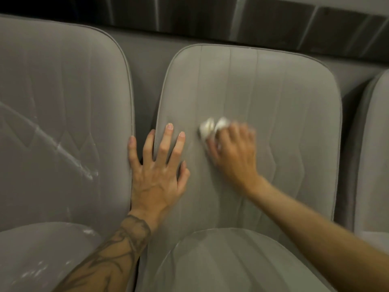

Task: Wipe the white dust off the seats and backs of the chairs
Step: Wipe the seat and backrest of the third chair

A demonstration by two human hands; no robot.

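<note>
1. The middle chair's back (263,98), grey and stitched in upright panels, fills the centre of the view, and its surface looks mostly free of white marks.
2. A crumpled white wad (210,126) lies against this back, near its middle; whether it is cloth or paper cannot be told.
3. The right hand (233,150) is blurred, and its fingers curl round the wad and press it to the upholstery.
4. The left hand (155,178) lies flat on the left edge of the same back, fingers (165,142) spread straight and holding nothing; the little finger touches the neighbouring chair's rim.
5. The middle chair's seat (221,260) shows below, between the two forearms.
6. The left chair's back (63,81) carries a long slanting streak of white dust (59,146), and more flecks lie on its seat (52,239).
7. A third chair (372,144) shows at the right edge.
8. Behind the row runs a dark panelled wall (252,17).
</note>
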